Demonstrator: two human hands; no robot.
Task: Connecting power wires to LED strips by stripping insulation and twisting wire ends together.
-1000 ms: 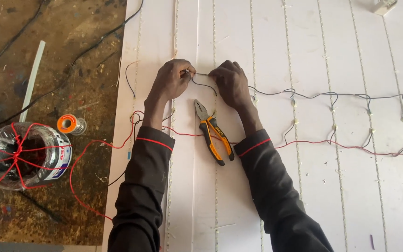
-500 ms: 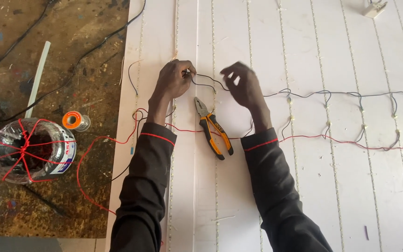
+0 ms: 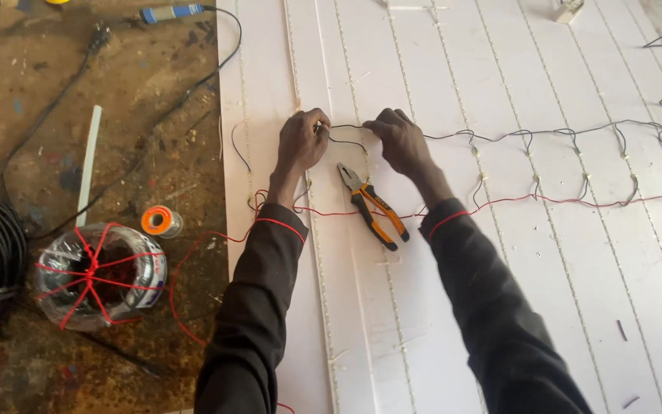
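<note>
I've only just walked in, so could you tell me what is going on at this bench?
A person in dark sleeves is working a thin black wire between both hands on a white ribbed panel. The left hand pinches one end and the right hand holds it close by, where it runs on into a chain of small looped joints. Orange-handled pliers lie untouched just below the hands, across a red wire. A solder spool sits on the brown table to the left.
</note>
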